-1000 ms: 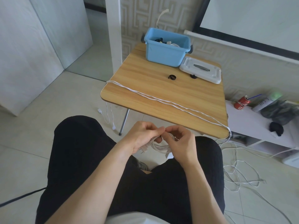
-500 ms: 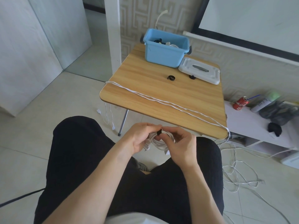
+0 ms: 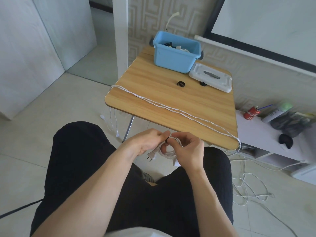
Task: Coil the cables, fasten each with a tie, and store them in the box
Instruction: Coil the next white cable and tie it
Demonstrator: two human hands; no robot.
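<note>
Over my lap, both hands hold a coiled white cable (image 3: 168, 152) whose plug hangs at the lower left. My left hand (image 3: 145, 142) grips the coil's left side. My right hand (image 3: 187, 149) pinches a black tie (image 3: 167, 139) wrapped round the coil's top. A long white cable (image 3: 171, 108) lies across the wooden table (image 3: 153, 98) and drops off both edges. The blue box (image 3: 174, 53) stands at the table's far side with cables inside. Two black ties (image 3: 180, 83) lie before it.
The box's white lid (image 3: 212, 77) lies to the right of the box. Loose white cable (image 3: 248, 185) sprawls on the floor at right. A low white shelf (image 3: 253, 134) carries a red can (image 3: 252, 112) and dark items. A black cord (image 3: 18, 209) crosses the floor at left.
The black tie has come into view round the top of the coil, and the plug now hangs visible below my left hand. My hands stay together over my lap.
</note>
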